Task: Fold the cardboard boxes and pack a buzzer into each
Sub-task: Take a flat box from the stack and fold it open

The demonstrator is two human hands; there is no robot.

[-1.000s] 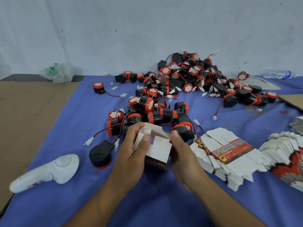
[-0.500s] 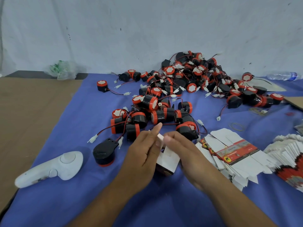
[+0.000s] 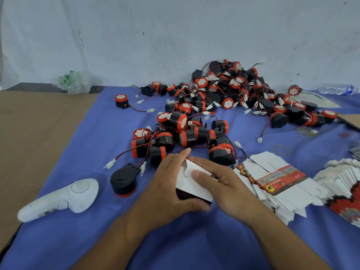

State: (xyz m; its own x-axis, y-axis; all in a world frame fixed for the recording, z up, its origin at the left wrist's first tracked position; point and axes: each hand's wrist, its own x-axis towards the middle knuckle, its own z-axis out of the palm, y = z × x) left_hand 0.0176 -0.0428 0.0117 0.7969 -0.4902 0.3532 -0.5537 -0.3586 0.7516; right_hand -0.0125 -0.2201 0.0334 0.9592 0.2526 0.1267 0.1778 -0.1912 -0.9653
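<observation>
A small white cardboard box (image 3: 191, 185) with a dark printed side sits low over the blue cloth between both hands. My left hand (image 3: 171, 184) grips its left side, thumb curled under the near edge. My right hand (image 3: 216, 178) lies over the top, thumb pressing a white flap flat. A large heap of black and orange buzzers (image 3: 224, 102) with red wires spreads behind the hands. One black buzzer (image 3: 123, 179) stands alone to the left. Flat unfolded boxes (image 3: 272, 182) lie stacked on the right.
A white handheld controller (image 3: 64, 198) lies at the near left on the blue cloth (image 3: 97, 240). Brown cardboard (image 3: 33, 133) covers the left. More flat boxes (image 3: 344, 182) fan out at the far right. Rubber bands (image 3: 281, 149), a water bottle (image 3: 335, 89) and a plastic bag (image 3: 73, 83) lie further back.
The box's open flaps have been folded down and closed. My right hand moved onto the top of the box, and my left thumb shifted to the box's near edge.
</observation>
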